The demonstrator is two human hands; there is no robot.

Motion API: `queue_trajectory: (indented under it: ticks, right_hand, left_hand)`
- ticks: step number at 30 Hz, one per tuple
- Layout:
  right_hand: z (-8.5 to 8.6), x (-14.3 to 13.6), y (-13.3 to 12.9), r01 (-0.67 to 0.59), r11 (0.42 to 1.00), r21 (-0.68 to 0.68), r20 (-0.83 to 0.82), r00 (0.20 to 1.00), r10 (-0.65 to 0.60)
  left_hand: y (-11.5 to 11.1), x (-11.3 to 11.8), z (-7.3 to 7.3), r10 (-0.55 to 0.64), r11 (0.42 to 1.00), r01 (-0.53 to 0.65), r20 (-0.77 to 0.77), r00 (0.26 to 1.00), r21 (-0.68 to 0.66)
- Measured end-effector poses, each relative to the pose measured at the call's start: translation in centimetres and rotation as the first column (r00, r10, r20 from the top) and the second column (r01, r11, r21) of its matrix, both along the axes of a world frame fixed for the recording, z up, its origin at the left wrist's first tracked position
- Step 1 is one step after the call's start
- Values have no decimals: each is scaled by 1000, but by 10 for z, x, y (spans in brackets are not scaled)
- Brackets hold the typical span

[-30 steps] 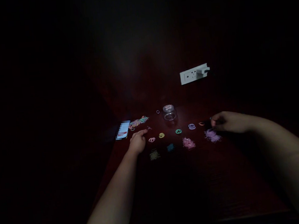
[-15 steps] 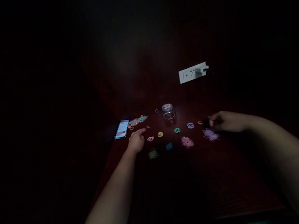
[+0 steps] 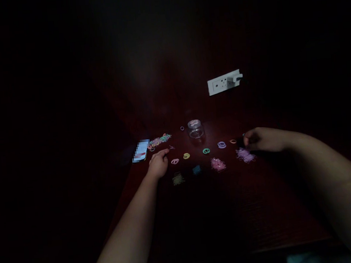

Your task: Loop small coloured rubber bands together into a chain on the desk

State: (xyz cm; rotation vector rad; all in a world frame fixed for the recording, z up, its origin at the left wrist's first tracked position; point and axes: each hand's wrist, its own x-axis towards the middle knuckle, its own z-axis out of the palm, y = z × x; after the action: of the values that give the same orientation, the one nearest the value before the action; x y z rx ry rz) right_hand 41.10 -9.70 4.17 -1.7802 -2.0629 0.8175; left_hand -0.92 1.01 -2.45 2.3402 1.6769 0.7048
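My left hand [image 3: 159,164] rests on the dark red table with its index finger stretched out and nothing visible in it. Its fingertip lies beside a small, thin mauve piece [image 3: 172,147]. A mixed pile of small coloured hair ties [image 3: 160,140] is just beyond. On the right, my right hand [image 3: 262,139] has its fingers curled down and together; what they hold, if anything, is hidden. At its fingertips shows the edge of a teal ring [image 3: 244,135]. Close by are an orange hair tie [image 3: 233,141] and a heap of purple elastic bands [image 3: 245,155].
Across the middle lie pink [image 3: 175,161], yellow [image 3: 186,156], green [image 3: 206,151] and lilac hair ties [image 3: 221,144]. Nearer are pale [image 3: 178,178], blue [image 3: 196,169] and pink heaps [image 3: 218,164]. A clear lidded jar [image 3: 196,129], phone [image 3: 140,151] and wall socket [image 3: 224,82] are behind.
The whole view has shifted slightly, so things sit a little higher and further left. Both hands keep nearly the same pose and place on the table.
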Motion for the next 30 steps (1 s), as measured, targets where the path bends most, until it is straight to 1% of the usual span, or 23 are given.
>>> queue_trajectory:
  ticks: [4, 9, 13, 16, 19, 22, 25, 27, 28, 30]
  right_hand:
    - [2, -3, 1, 72, 997, 39, 11, 997, -73]
    - [1, -10, 6, 183, 972, 149, 31, 981, -190]
    - [-4, -19, 9, 204, 954, 219, 57, 974, -221]
    - [-6, -28, 11, 228, 931, 283, 35, 968, -248]
    - [-6, -34, 11, 293, 900, 322, -18, 953, -304]
    - [-4, -39, 8, 329, 865, 378, -65, 942, -329]
    - [-5, -47, 4, 311, 843, 439, -114, 950, -291]
    - [-7, -56, 2, 259, 845, 468, -142, 966, -217]
    - [-8, -61, 1, 216, 851, 479, -146, 975, -166]
    - [-11, -72, 0, 102, 857, 505, -139, 990, -35]
  left_hand:
    - [0, 0, 0, 2, 1000, -2, 11, 1000, 3]
    - [0, 1, 0, -10, 1000, 10, 20, 1000, -3]
    - [-1, 2, 0, -4, 1000, 4, 33, 999, 1]
    - [-2, 3, 1, 1, 1000, -1, 46, 999, 7]
    - [-5, 5, 6, 9, 1000, -11, 76, 997, 21]
    - [-11, 8, 16, 28, 998, -36, 132, 991, 57]
    - [-21, 17, 27, 30, 995, -48, 191, 981, 89]
    - [-31, 28, 33, -18, 992, -10, 229, 973, 123]
    - [-36, 34, 36, -76, 985, 34, 252, 965, 168]
    - [-49, 48, 41, -225, 947, 152, 249, 942, 281]
